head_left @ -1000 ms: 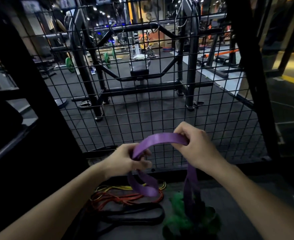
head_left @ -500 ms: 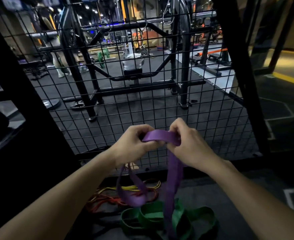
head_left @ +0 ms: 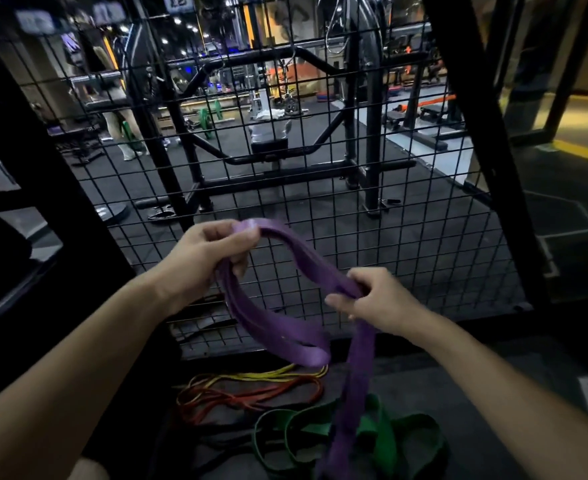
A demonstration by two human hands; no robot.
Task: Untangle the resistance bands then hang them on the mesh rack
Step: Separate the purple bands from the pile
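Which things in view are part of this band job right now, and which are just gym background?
Part of the job:
purple band, gripped by left hand and right hand
green band, on the floor
red band and yellow band, on the floor
mesh rack

Background:
weight bench
green plates
black squat frame

purple band [head_left: 306,271]: held aloft, looped; green band [head_left: 382,431]: floor; mesh rack [head_left: 320,188]: behind

Both bare arms reach forward, the left hand [head_left: 216,251] up high, the right hand [head_left: 382,303] lower, both with fingers curled tight.
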